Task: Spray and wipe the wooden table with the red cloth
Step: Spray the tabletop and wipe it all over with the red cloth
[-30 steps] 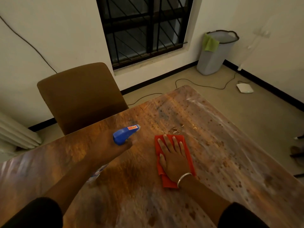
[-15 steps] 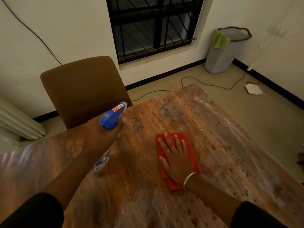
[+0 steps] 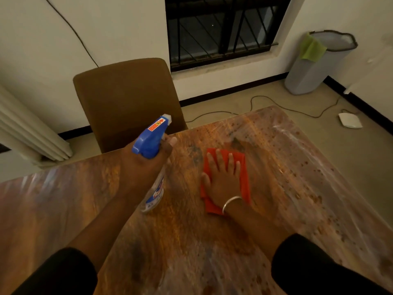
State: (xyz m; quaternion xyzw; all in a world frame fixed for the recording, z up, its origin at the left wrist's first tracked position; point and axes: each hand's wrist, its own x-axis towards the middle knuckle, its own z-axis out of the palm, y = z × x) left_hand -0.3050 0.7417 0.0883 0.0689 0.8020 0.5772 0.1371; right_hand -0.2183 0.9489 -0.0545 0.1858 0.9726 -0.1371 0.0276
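Sleeves: black, short — one on each upper arm, both ending above the elbow; plain fabric, no print or seam detail visible.
Forearms: bare from sleeve hem to hand on both sides.
Right wrist: one thin silver bangle (image 3: 231,203) — smooth, plain, sitting just behind the right hand (image 3: 223,179).
Left hand (image 3: 144,167): no ring, band or watch visible.
Fingernails: short, unpainted where visible.
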